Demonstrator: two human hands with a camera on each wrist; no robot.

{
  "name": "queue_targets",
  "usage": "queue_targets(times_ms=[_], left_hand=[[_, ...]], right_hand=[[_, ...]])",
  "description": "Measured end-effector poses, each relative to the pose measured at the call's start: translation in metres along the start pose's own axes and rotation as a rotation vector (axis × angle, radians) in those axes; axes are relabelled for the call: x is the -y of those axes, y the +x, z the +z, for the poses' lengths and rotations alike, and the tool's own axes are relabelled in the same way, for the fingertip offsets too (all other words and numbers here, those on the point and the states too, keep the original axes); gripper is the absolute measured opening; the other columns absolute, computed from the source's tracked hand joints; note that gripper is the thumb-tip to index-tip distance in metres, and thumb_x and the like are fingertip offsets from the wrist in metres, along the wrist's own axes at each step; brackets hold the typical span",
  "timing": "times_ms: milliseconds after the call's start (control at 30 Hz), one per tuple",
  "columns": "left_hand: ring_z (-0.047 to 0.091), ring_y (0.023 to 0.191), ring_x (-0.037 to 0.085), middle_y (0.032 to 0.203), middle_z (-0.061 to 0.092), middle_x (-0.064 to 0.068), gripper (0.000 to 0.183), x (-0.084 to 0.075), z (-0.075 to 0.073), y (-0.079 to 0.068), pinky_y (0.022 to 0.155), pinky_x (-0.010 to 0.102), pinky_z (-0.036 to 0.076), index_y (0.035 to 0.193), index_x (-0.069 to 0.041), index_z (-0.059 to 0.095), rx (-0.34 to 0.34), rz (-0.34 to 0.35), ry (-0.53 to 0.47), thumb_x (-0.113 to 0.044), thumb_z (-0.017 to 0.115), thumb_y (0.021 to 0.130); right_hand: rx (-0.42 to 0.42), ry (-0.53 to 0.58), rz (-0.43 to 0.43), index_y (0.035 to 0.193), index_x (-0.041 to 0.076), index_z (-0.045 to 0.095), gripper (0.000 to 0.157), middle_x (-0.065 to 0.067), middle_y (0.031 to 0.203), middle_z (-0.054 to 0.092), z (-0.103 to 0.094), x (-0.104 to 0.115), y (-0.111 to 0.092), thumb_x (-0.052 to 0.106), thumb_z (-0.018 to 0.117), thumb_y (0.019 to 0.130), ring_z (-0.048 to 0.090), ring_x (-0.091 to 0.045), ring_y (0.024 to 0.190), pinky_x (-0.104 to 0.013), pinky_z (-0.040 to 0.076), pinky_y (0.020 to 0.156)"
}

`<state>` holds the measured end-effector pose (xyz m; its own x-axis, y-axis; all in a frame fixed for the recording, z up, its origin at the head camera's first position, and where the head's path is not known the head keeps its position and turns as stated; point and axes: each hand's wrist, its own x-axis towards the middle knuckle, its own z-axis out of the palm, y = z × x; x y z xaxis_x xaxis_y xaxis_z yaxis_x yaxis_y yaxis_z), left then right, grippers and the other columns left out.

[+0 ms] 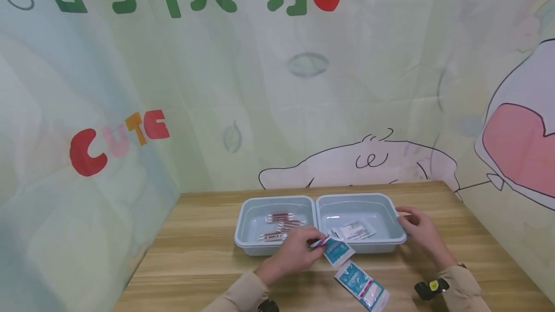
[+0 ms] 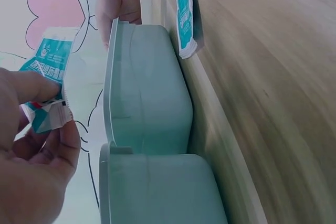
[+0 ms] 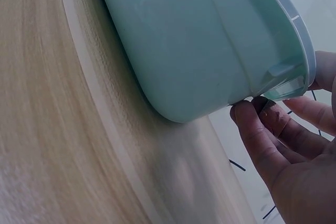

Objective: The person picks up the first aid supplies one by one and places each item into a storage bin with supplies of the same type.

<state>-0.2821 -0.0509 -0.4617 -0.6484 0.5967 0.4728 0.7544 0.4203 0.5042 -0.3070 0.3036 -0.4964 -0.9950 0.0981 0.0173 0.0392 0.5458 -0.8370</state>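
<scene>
My left hand (image 1: 295,252) pinches a teal-and-white sealed packet (image 1: 340,253) between thumb and fingers, over the front edge of the right tray. In the left wrist view the packet (image 2: 51,61) is bent where the thumb presses it. A second teal-and-white packet (image 1: 363,285) with a pink stripe lies on the table in front of that tray. My right hand (image 1: 424,236) grips the rim of the right light-blue plastic tray (image 1: 364,208) at its right end. In the right wrist view the fingertips (image 3: 244,113) sit below the tray's rim.
Beside it stands a matching left tray (image 1: 251,215), holding several slim brown sticks (image 1: 279,217) in clear wrap. Flat clear-and-white packets (image 1: 353,230) lie in the right tray. The wood-grain table (image 1: 191,240) meets a printed cloth backdrop (image 1: 208,85) behind.
</scene>
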Motion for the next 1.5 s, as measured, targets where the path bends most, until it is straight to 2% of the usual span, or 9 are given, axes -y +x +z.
queue_targets(times_ms=[233, 467, 667, 867, 1167, 1500], left_hand=[[0.056, 0.076, -0.002, 0.085, 0.071, 0.001, 0.012, -0.001, 0.0, 0.004, 0.069, 0.008, 0.049, 0.093, -0.008, 0.074, -0.028, 0.002, -0.03, -0.006, 0.072, 0.081], [0.055, 0.074, -0.002, 0.083, 0.071, 0.001, 0.011, 0.0, -0.001, 0.008, 0.068, 0.008, 0.049, 0.091, -0.008, 0.075, -0.045, 0.021, -0.032, -0.005, 0.073, 0.08], [0.056, 0.077, -0.002, 0.085, 0.071, 0.0, 0.01, -0.002, -0.003, 0.011, 0.07, 0.01, 0.051, 0.092, -0.009, 0.075, -0.044, -0.025, -0.041, -0.006, 0.072, 0.082], [0.056, 0.076, -0.001, 0.085, 0.071, 0.001, 0.012, -0.002, -0.002, 0.012, 0.068, 0.011, 0.051, 0.092, -0.008, 0.074, -0.065, -0.024, -0.04, -0.005, 0.073, 0.08], [0.056, 0.077, -0.001, 0.087, 0.07, 0.0, 0.012, 0.0, 0.0, 0.014, 0.069, 0.012, 0.051, 0.093, -0.009, 0.074, -0.068, -0.079, -0.044, -0.006, 0.072, 0.081], [0.06, 0.08, 0.002, 0.088, 0.071, 0.002, 0.012, 0.001, 0.002, 0.016, 0.072, 0.017, 0.055, 0.092, -0.007, 0.073, -0.108, -0.112, -0.024, -0.004, 0.075, 0.08]], right_hand=[[0.002, 0.0, 0.002, 0.141, 0.004, 0.045, 0.05, -0.031, 0.133, 0.051, 0.0, 0.0, 0.0, 0.035, 0.049, 0.102, 0.053, -0.043, 0.119, -0.045, 0.056, 0.089], [-0.013, -0.018, -0.034, 0.138, 0.003, 0.047, 0.048, -0.031, 0.131, 0.053, -0.001, 0.001, -0.001, 0.033, 0.05, 0.101, 0.054, -0.043, 0.117, -0.046, 0.056, 0.089], [-0.01, -0.02, -0.037, 0.138, 0.003, 0.048, 0.049, -0.031, 0.131, 0.053, -0.001, 0.0, -0.001, 0.035, 0.05, 0.101, 0.055, -0.043, 0.117, -0.047, 0.056, 0.09], [-0.013, -0.011, -0.036, 0.139, 0.004, 0.047, 0.049, -0.03, 0.131, 0.053, -0.001, -0.002, 0.0, 0.034, 0.05, 0.101, 0.055, -0.042, 0.117, -0.046, 0.056, 0.09], [-0.007, -0.019, -0.023, 0.14, 0.004, 0.047, 0.051, -0.031, 0.132, 0.053, -0.001, -0.002, 0.0, 0.037, 0.049, 0.101, 0.054, -0.043, 0.118, -0.048, 0.054, 0.092], [-0.006, -0.011, -0.02, 0.14, 0.005, 0.047, 0.052, -0.03, 0.132, 0.053, -0.001, -0.002, 0.001, 0.039, 0.049, 0.101, 0.054, -0.042, 0.118, -0.046, 0.055, 0.091]])
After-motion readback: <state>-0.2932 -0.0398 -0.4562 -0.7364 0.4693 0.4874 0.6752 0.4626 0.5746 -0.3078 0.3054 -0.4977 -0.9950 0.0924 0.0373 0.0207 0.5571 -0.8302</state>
